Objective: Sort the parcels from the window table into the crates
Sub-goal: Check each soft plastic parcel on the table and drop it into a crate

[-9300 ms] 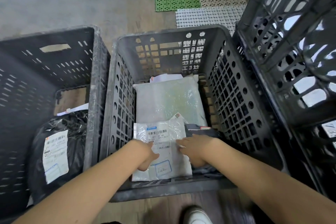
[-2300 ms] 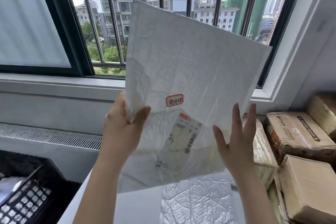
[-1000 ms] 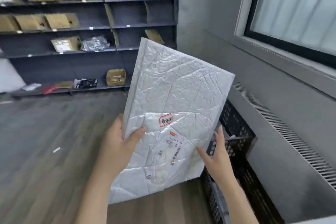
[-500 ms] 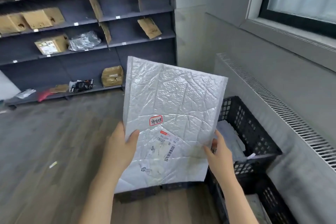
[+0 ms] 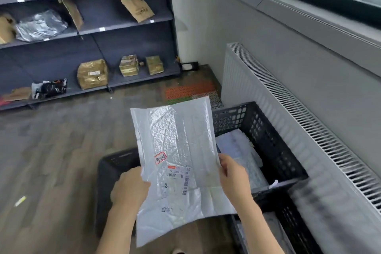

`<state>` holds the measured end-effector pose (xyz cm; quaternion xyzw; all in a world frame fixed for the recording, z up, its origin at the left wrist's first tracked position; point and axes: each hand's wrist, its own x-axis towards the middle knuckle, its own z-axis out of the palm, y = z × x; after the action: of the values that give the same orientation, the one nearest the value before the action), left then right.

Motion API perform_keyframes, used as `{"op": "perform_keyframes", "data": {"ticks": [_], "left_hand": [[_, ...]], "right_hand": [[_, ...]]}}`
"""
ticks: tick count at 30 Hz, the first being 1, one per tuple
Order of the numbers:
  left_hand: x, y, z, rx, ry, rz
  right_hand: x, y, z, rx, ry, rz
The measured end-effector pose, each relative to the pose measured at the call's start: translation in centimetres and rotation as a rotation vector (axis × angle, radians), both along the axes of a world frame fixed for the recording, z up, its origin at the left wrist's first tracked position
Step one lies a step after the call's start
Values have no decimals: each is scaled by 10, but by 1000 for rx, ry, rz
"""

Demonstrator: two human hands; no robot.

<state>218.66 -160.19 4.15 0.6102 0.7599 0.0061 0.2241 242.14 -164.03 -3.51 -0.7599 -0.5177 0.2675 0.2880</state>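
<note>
Head view, 1 frame. Both hands hold 1 parcel, a flat silver-white padded mailer, in mid-air at centre frame, above the crates.

Grip state: left hand pinches the mailer's left edge low down, thumb on the face that shows, other fingers hidden behind. Right hand pinches the right edge at about the same height, thumb on the face. Both grips sit in the lower half; the upper half stands free and unsupported.

Key relation: the mailer's long axis runs bottom to top of frame, leaning slightly away from the camera. The open black crate lies right of and below the mailer, against the radiator; the right hand is the nearer one. A second dark crate sits lower left, mostly hidden behind the mailer, nearer the left hand. Which crate is the target cannot be told.

Materials: the mailer skin is crinkled, glossy film, thin and limp; the bottom corner curls. A red-bordered sticker and a printed barcode label face the camera. The right crate is rigid perforated plastic and already holds pale flat parcels.

Judgement: a lowering move needs the long axis tipped toward flat, or the floppy top may catch the crate rim.
</note>
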Motion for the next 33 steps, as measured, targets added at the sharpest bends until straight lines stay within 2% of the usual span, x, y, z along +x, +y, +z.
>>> {"op": "perform_keyframes", "data": {"ticks": [6,15,20,25,29,33], "left_hand": [[29,55,-29,-8,-236,-42],[114,148,-62,-65,-636,-97],[180,173,-92,-177,-721,-148],[248,179,-155,-368,-741,-47],[291,174,-217,-502,-719,21],[321,168,-287,-548,-657,17]], "right_hand": [[27,42,-4,-40,-6,-90],[105,126,11,-26,-258,-249],[166,142,0,-108,-351,-312],[226,146,-54,-222,-376,-293],[260,145,-124,-358,-322,-263],[278,145,-205,-458,-247,-215]]}}
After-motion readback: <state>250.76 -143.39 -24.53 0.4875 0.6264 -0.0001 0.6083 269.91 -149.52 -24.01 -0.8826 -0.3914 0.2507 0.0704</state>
